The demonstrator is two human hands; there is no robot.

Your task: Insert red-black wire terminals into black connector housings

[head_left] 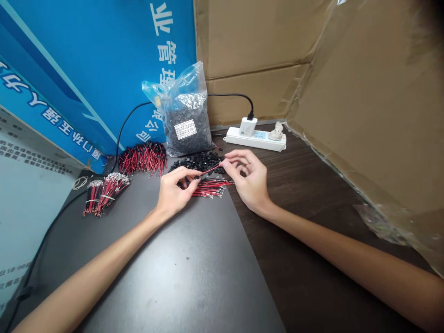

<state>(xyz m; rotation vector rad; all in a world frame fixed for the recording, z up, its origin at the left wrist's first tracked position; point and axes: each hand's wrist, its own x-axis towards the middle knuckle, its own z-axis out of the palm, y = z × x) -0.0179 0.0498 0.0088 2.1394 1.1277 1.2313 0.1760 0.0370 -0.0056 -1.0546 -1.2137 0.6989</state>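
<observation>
My left hand [176, 190] pinches a small dark piece, apparently a black connector housing [197, 177], between thumb and forefinger. A thin red wire [212, 168] runs from there up to my right hand [250, 181], whose thumb and forefinger are closed on its other end. Under the wire lies a loose row of red and black wires [211, 188] with metal terminals at their ends. Just behind is a heap of black connector housings [199, 161], partly hidden by my hands. Whether the wire's end sits inside the housing I cannot tell.
Behind the heap stands a clear bag [189, 111] of black parts. Left of it are piled red-and-black wires with connectors [143, 157] and banded wire bundles [109, 192]. A white power strip [256, 138] with a charger lies at the back right, before cardboard walls [256, 37].
</observation>
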